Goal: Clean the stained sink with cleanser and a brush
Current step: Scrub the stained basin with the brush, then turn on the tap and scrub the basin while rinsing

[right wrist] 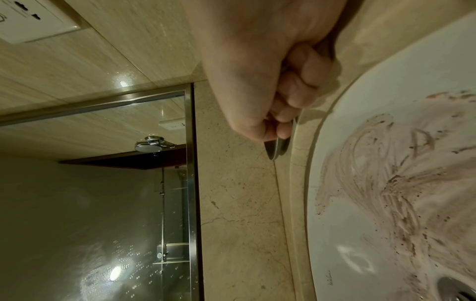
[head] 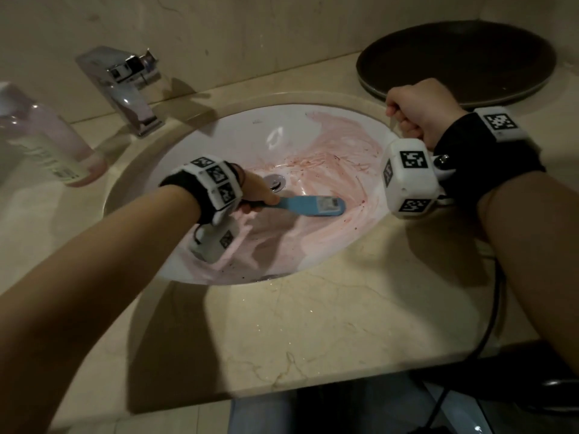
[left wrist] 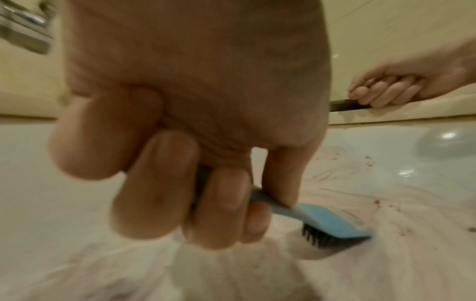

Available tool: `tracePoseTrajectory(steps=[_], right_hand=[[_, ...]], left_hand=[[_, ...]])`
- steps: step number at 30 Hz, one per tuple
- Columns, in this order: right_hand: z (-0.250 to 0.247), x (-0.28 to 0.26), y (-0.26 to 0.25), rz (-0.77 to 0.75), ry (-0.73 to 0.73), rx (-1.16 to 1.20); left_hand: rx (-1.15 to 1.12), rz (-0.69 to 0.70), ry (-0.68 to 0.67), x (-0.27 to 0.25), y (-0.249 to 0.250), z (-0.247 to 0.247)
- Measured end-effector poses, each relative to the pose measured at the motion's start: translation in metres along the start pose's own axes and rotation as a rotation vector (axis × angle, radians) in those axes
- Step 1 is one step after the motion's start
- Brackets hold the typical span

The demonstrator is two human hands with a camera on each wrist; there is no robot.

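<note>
The white sink (head: pixel 219 133) is smeared with pink cleanser and dark red streaks around its drain (head: pixel 275 181). My left hand (head: pixel 257 195) is down in the basin and grips the dark handle of a blue brush (head: pixel 313 205). In the left wrist view the fingers (left wrist: pixel 167 183) wrap the handle and the brush (left wrist: pixel 332 222) has its black bristles down on the basin. My right hand (head: pixel 413 111) is a closed fist resting on the counter at the sink's right rim. The right wrist view shows nothing inside that right hand (right wrist: pixel 283 91).
A chrome faucet (head: pixel 125 89) stands at the back left, and a pale pink bottle (head: pixel 47 142) stands left of it on the marble counter (head: pixel 313 324). A dark round plate (head: pixel 454 61) lies at the back right, just beyond my right fist. A cable hangs off the right counter edge.
</note>
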State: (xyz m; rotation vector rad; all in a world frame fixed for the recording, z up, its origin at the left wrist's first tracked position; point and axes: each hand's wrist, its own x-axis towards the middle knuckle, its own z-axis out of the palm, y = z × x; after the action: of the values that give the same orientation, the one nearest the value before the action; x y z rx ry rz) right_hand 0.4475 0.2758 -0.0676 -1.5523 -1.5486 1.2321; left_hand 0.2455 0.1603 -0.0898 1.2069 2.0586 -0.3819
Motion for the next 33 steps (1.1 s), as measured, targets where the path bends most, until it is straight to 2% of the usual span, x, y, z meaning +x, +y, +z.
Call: tracePoseTrajectory(steps=[3,6,11,14,18,22,26,29,33], right_hand=[[0.000,-0.002,-0.001,0.003,0.001,0.001],[0.000,-0.004,-0.002,-0.002,0.012,-0.010],[-0.001,-0.006,-0.003,0.003,-0.004,-0.008],[0.000,-0.006,-0.002,0.007,-0.001,-0.024],[0.001,-0.009,-0.004,0.028,-0.012,-0.040],[0.001,-0.008,-0.007,0.049,-0.047,-0.009],[0.006,-0.011,-0.020,0.043,-0.068,-0.059],[0.020,-0.013,-0.042,-0.038,-0.102,-0.128],[0.053,-0.017,-0.071,-0.108,-0.201,-0.239]], left_hand=[[-0.104,0.127,0.031,0.003,0.032,0.007],[-0.200,0.147,0.006,0.004,0.044,-0.003],[-0.090,0.016,-0.230,0.002,0.016,-0.003],[-0.017,-0.095,-0.274,-0.009,-0.018,0.003],[0.026,-0.229,-0.322,-0.024,-0.052,-0.014],[0.207,-0.294,-0.289,-0.036,-0.058,-0.031],[0.210,-0.292,-0.214,-0.049,-0.062,-0.044],[0.123,-0.224,-0.089,-0.063,-0.077,-0.058],[-0.175,-0.082,0.163,-0.081,-0.110,-0.077]])
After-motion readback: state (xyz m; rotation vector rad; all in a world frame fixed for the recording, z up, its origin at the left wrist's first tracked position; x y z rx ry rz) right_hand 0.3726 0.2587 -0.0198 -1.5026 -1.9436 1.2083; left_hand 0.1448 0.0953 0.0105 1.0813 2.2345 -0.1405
